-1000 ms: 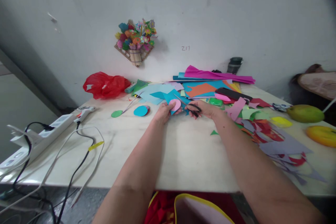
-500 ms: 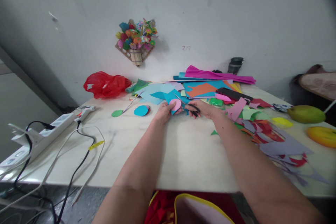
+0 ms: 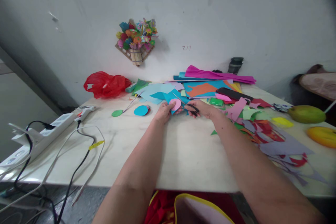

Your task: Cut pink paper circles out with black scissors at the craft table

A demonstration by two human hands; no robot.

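Near the middle of the table, my left hand pinches a pink paper circle against a sheet of blue paper, thumb on top. My right hand is closed around the black handles of a pair of scissors. Their blades reach up and left over the blue paper, just right of the pink circle. Left of my left hand lies a small stack of round cutouts with a blue circle on top. Farther left is a green circle, with a thin stick or wire beside it.
Paper scraps spread over the right side, near a black phone and a green mango-like fruit. Coloured sheets lie at the back. A red plastic bag sits back left; a power strip with cables lies front left.
The scissor handles in my right hand have closed slightly. My left hand, the pink circle and the blue paper stay almost where they were.
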